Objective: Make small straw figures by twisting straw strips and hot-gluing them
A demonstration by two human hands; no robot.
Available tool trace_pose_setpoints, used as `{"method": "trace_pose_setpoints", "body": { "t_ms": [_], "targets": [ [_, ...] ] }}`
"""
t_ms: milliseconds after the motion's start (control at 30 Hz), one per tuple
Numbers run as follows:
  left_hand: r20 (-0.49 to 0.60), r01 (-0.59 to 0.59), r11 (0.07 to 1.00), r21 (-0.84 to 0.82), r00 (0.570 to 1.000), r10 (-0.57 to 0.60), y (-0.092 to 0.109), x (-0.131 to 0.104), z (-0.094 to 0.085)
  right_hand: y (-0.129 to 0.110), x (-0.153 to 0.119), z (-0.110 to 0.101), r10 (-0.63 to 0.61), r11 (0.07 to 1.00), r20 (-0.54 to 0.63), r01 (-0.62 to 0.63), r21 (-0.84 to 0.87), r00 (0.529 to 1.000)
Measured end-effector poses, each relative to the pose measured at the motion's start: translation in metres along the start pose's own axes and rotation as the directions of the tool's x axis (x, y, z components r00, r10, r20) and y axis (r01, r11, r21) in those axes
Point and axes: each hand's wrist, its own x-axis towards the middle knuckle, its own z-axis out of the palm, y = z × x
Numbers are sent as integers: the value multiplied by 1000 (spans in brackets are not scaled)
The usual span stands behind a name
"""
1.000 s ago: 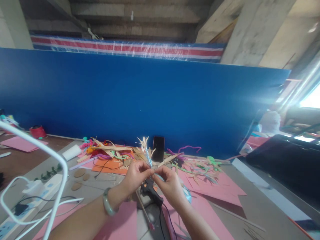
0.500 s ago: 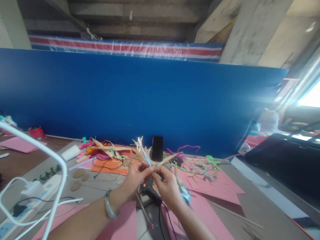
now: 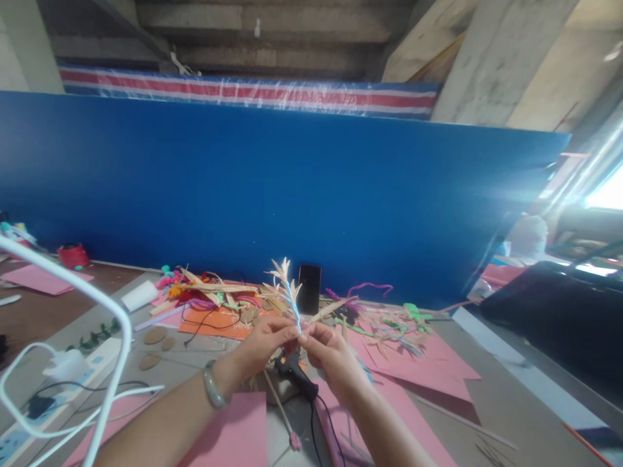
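Note:
Between the fingertips of both hands stands a sprig [image 3: 285, 279] of pale, dried-looking leaves on a thin light-blue stem. My left hand [image 3: 267, 338], with a bangle on its wrist, pinches the stem from the left. From the right, my right hand [image 3: 325, 347] grips the lower stem with thumb and fingers. The leafy tip points up and slightly left. Below the hands lies a black glue gun [image 3: 298, 376] with a cord, partly hidden by them. A thin stick [image 3: 280, 407] with a pink end rests beside it.
A phone [image 3: 309, 289] leans against the blue panel [image 3: 272, 181]. Dried husk strips and pipe cleaners lie on orange paper [image 3: 209, 323]. Pink sheets [image 3: 438, 366] bear more sprigs at right. A power strip [image 3: 63, 408] and white cable [image 3: 109, 311] occupy the left.
The sprig has turned more upright, and its leaves and blue stem show more fully above my fingers. Both hands have shifted slightly, still pinching together.

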Motion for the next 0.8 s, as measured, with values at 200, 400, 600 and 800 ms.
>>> {"method": "trace_pose_setpoints", "body": {
  "t_ms": [200,400,600,800],
  "targets": [
    [-174,-20,1000,-14,985,17,2,0,4,0,-1,2,-151,960,-174,103,-259,973],
    [-196,-92,987,131,974,117,4,0,4,-5,-4,4,-211,899,-177,120,-421,961],
    [-276,-154,903,401,920,279,3,4,4,-8,-5,8,-253,872,-147,160,-464,956],
    [-308,-98,941,324,929,203,-2,3,3,-3,-6,10,-299,855,-162,189,-482,940]
  ]
}}
